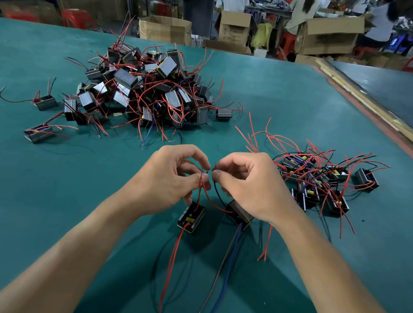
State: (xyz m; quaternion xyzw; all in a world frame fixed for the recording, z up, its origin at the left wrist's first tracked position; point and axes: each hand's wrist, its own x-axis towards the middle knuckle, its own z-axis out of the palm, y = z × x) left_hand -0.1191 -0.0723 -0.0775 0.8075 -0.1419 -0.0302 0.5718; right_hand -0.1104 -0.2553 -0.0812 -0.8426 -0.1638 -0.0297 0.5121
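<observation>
Our left hand (173,178) pinches red wire (199,193), right hand (250,183) pinches black wire (216,192); tips face each other, nearly touching.

A large pile of modules (146,92) lies far left, a smaller pile (324,182) right.

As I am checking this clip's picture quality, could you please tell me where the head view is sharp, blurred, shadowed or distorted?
Head view: sharp on the left hand pinching the red wire and the right hand pinching the black wire; soft arm shadows fan across the green table; people behind are blurred; the wide lens stretches the forearms toward the corners.
</observation>
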